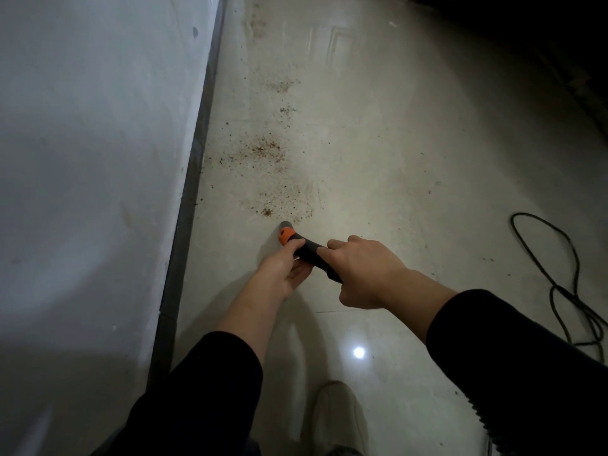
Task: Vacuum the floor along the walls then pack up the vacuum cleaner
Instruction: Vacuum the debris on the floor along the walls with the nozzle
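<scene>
- Pale floor [411, 166], wall [82, 126] at left, crumbs [263, 149] strewn mid-frame.
- Black cord [574, 258] looped far right.
- Gripping vacuum wand [311, 250] at centre: left hand [283, 269], right hand [362, 273].

The vacuum wand [311, 251], a black tube with an orange collar [287, 235], is gripped by my left hand [283, 271] and right hand [362, 274] and angled down at the floor [394, 159]. Its grey nozzle tip [285, 224] sits just short of brown debris [263, 149] scattered near the wall [82, 159].

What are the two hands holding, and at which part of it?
Both hold the vacuum wand. The left hand grips it just behind the orange collar; the right hand grips it further back.
</scene>
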Demonstrator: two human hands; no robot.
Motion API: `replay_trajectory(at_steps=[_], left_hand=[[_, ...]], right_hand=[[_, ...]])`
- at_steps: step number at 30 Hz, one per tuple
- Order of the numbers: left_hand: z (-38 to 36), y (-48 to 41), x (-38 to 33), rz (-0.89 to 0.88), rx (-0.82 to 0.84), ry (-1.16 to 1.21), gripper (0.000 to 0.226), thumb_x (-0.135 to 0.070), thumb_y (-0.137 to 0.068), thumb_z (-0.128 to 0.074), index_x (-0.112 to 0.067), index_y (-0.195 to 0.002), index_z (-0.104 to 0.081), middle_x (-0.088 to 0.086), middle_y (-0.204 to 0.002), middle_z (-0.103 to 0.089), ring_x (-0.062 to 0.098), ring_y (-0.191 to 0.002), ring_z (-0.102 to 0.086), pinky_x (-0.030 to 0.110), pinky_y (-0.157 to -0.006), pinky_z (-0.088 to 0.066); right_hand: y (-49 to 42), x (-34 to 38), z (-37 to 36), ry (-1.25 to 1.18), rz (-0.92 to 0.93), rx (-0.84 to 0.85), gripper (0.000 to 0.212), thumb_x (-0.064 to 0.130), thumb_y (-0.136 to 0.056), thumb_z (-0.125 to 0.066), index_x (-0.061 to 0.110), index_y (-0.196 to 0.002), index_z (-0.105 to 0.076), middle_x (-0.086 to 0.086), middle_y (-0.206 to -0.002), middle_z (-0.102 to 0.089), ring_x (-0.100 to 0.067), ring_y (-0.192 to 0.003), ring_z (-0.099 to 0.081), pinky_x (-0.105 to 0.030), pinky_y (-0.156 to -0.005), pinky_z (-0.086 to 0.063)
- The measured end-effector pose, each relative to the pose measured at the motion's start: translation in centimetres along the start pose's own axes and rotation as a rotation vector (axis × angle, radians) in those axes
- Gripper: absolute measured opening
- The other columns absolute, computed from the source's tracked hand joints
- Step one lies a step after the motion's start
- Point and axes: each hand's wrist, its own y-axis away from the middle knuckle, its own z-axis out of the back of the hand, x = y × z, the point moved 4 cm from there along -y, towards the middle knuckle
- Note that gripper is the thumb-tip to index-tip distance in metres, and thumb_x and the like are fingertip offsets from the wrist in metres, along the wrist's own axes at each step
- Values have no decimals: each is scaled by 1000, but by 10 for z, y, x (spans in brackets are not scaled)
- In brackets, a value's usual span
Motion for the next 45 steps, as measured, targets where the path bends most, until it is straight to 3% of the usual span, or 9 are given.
replay_trajectory(at_steps=[5, 11, 15, 18, 24, 33, 45], left_hand=[[-9, -4, 3, 1, 43, 20, 29, -23, -95, -61, -2, -116, -59, 18, -114, -63, 23, -105, -62, 28, -81, -51], [-18, -13, 6, -3, 58, 32, 32, -25, -95, -61, -4, -119, -60, 11, -104, -67, 16, -91, -64, 27, -81, -52], [-26, -20, 8, -6, 65, 37, 36, -26, -95, -62, -3, -122, -59, 14, -115, -66, 20, -103, -63, 29, -89, -53], [-34, -23, 10, -4, 77, 28, 38, -28, -95, -61, -4, -125, -59, 13, -118, -65, 18, -100, -63, 29, -87, -53], [-48, -32, 12, 4, 101, 46, 41, -28, -94, -63, -4, -127, -59, 13, -119, -65, 18, -99, -63, 29, -90, -53], [-66, -46, 14, 2, 119, 61, 41, -29, -93, -64, -5, -126, -60, 12, -117, -66, 19, -104, -64, 31, -97, -52], [-85, -57, 15, 1, 141, 63, 35, -27, -93, -65, -5, -121, -61, 12, -112, -67, 18, -101, -65, 28, -90, -53]], right_hand=[[0, -5, -3, -11, -39, 13, 42, 16, -85, -54, 16, -127, -49, -3, -103, -51, -20, -78, -40, -29, -56, -30], [1, -12, -2, 10, -68, 26, 43, 15, -86, -54, 14, -128, -46, -4, -104, -51, -21, -78, -39, -26, -49, -23], [0, -20, -3, 17, -82, 21, 46, 16, -86, -55, 14, -131, -45, -5, -105, -52, -21, -77, -40, -25, -48, -21], [1, -28, -5, 24, -103, 23, 47, 17, -85, -55, 14, -131, -45, -5, -106, -52, -21, -76, -39, -25, -48, -19], [0, -38, -12, 22, -144, 24, 52, 19, -85, -57, 13, -135, -42, -6, -108, -53, -21, -78, -42, -30, -60, -33], [-3, -57, -18, 11, -179, 9, 53, 18, -82, -57, 14, -133, -43, -5, -110, -53, -20, -78, -38, -30, -63, -36], [-1, -72, -23, 4, -224, 15, 60, 18, -82, -59, 12, -139, -38, -6, -115, -52, -20, -80, -38, -30, -67, -38]])
